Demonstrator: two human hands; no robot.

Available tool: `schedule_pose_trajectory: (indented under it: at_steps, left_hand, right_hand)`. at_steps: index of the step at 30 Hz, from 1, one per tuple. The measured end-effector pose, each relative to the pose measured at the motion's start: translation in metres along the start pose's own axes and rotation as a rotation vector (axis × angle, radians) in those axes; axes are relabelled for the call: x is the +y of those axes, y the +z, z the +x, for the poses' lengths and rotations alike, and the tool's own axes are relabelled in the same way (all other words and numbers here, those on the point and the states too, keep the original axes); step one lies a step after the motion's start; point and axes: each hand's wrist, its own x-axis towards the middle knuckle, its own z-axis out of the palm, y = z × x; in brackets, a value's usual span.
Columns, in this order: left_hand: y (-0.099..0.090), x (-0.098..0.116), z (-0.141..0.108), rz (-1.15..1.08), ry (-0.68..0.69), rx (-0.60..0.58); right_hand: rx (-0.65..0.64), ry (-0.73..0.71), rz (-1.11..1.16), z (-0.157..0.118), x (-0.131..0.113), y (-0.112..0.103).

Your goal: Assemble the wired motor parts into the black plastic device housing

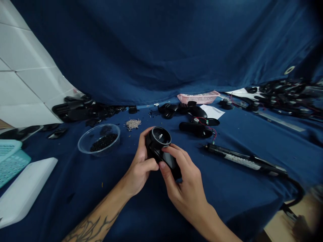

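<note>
Both hands hold a black plastic housing [174,165] over the middle of the blue cloth. Its round, cup-like end faces up, with a clear rim and a small whitish post inside. My left hand [141,168] wraps the left side of the round end, its thumb across the front. The fingers of my right hand [185,174] close over the glossy body, with the thumb pressed near the joint below the cup. Parts of the housing are hidden behind the fingers. Beyond it lies a small pile of silvery screws [133,124].
A clear bowl [82,144] with small black pieces stands left. A black electric screwdriver [239,159] lies right, beside a black shell [194,128] with red wires. A pink basket [199,98] is at the back; a teal basket [15,164] and white block [27,191] are far left.
</note>
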Motion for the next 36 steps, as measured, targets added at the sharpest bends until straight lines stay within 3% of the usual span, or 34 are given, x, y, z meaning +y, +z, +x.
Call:
schedule_pose_trajectory:
  at_steps: [13,17,21,25,27,31,36]
  left_hand:
    - [-0.002,0.003,-0.002,-0.034,0.019,-0.010]
    - [0.002,0.004,-0.005,-0.100,-0.095,0.018]
    - [0.006,0.012,-0.001,-0.057,-0.190,0.054]
    - [0.015,0.021,0.002,0.181,0.083,0.281]
    - [0.022,0.023,0.001,0.197,0.188,0.368]
    - [0.036,0.034,-0.002,0.241,0.269,0.451]
    - [0.059,0.054,-0.004,0.457,0.596,0.472]
  right_hand:
    - [-0.155,-0.058,0.087,-0.008,0.009,-0.001]
    - [-0.220,-0.108,-0.021,-0.006,0.017,0.002]
    - [-0.189,0.007,0.201,-0.004,0.018,-0.008]
    - [-0.191,0.099,0.386,-0.012,0.004,-0.015]
    - [-0.198,0.097,0.477,-0.020,-0.005,-0.012]
    - [-0.178,0.062,0.526,-0.033,-0.018,-0.011]
    - [-0.134,0.022,0.483,-0.039,-0.027,-0.026]
